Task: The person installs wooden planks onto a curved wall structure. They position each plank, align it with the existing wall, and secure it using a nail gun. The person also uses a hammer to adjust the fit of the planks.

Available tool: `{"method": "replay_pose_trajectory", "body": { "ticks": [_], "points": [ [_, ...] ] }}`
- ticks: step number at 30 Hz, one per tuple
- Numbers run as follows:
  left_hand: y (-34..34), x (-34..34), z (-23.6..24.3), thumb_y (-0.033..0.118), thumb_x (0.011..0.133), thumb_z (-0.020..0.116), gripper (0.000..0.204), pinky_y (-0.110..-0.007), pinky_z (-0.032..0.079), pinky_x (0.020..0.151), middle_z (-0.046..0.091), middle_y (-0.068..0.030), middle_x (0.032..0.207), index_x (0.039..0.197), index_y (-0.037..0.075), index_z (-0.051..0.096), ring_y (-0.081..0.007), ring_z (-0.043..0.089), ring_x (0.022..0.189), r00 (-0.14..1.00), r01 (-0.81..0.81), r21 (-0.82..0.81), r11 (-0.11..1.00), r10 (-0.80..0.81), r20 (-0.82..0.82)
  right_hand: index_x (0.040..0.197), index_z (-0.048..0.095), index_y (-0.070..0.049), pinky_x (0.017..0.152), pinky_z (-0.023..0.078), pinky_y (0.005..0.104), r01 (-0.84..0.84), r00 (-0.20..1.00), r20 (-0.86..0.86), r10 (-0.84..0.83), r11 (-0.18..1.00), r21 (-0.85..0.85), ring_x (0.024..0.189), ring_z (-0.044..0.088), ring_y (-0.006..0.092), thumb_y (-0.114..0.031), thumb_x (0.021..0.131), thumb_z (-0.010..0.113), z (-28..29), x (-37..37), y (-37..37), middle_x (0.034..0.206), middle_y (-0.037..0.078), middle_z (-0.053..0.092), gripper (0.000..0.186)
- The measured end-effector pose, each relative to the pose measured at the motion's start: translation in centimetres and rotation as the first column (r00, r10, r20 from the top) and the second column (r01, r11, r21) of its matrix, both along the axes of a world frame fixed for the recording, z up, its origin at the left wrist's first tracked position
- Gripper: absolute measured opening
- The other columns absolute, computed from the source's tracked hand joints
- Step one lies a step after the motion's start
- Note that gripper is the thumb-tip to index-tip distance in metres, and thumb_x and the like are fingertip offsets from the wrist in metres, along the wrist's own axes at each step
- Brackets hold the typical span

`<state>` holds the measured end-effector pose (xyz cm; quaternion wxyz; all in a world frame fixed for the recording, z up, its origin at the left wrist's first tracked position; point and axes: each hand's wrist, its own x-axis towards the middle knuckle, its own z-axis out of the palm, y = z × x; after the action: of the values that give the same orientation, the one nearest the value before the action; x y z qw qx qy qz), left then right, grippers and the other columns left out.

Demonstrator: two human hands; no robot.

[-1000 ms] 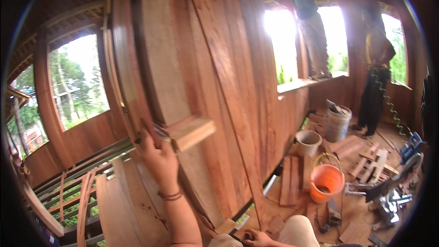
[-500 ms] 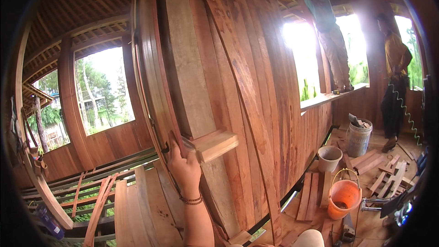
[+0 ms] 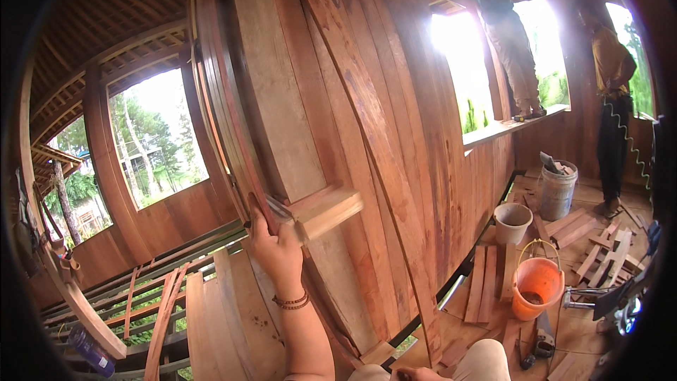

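My left hand, with a beaded bracelet at its wrist, is closed on the edge of a narrow upright reddish board. Right beside its fingers a short wooden block juts out from a wide, pale upright post. A small greyish, shiny piece, too blurred to name, shows between my fingers and the block. At the lower edge only part of my right hand comes into view, near my knee. Its fingers are curled round something dark that I cannot make out.
A long board leans against the plank wall. To the right stand an orange bucket, a grey bucket and a taller pail, among scrap wood. One person stands on the window sill, another on the floor. Open joists lie left.
The view has shifted, so the wall and block sit a little further left and higher. My left hand keeps its place on the board's edge. My right hand has come into view below.
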<state>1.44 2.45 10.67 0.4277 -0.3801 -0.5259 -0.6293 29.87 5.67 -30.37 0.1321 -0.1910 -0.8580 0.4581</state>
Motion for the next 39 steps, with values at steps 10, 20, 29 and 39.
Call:
{"method": "replay_pose_trajectory", "body": {
  "ticks": [10,20,29,39],
  "points": [
    [-0.8,0.0,-0.1,0.000,0.082,0.055,0.067,-0.041,0.050,0.103,0.064,-0.0270,0.135,0.148,-0.007,0.048,-0.0381,0.065,0.122,0.994,-0.045,-0.131,0.990,0.058,0.097,0.116,0.063,-0.007,0.077,0.052,0.0481,-0.025,0.998,0.052,0.023,0.999,0.027,0.085,0.067,0.0357,-0.034,0.082,0.079,-0.4,-0.4,0.2,0.094,0.019,0.070,0.046],
    [-0.9,-1.0,-0.6,0.001,0.082,0.055,0.068,-0.041,0.049,0.104,0.056,-0.0245,0.147,0.149,-0.006,0.046,-0.0375,0.061,0.127,0.997,0.066,-0.108,0.992,-0.060,0.057,0.122,0.062,-0.006,0.079,0.052,0.0489,-0.064,0.987,0.156,0.040,0.987,0.149,0.090,0.069,0.0368,-0.035,0.084,0.077,-1.4,-0.6,0.9,0.098,0.021,0.071,0.050],
    [-0.6,-0.9,-0.8,-0.001,0.084,0.055,0.063,-0.034,0.053,0.092,0.073,-0.0210,0.115,0.146,-0.008,0.050,-0.0276,0.072,0.100,0.994,0.044,-0.081,0.996,-0.035,0.105,0.139,0.055,-0.009,0.093,0.054,0.0439,-0.102,0.958,0.272,0.093,0.995,0.021,0.107,0.070,0.0357,-0.051,0.087,0.072,-1.7,-0.6,1.6,0.114,0.019,0.072,0.069],
    [-0.2,0.6,-0.5,-0.003,0.082,0.051,0.066,-0.026,0.050,0.075,0.071,-0.0149,0.101,0.148,-0.003,0.051,-0.0162,0.061,0.079,0.988,0.030,-0.059,0.998,-0.021,0.153,0.139,0.054,-0.009,0.091,0.056,0.0469,-0.091,0.961,0.269,0.068,0.993,0.073,0.104,0.070,0.0396,-0.061,0.089,0.068,-3.2,-0.4,2.3,0.114,0.020,0.073,0.073]
  ]
}}
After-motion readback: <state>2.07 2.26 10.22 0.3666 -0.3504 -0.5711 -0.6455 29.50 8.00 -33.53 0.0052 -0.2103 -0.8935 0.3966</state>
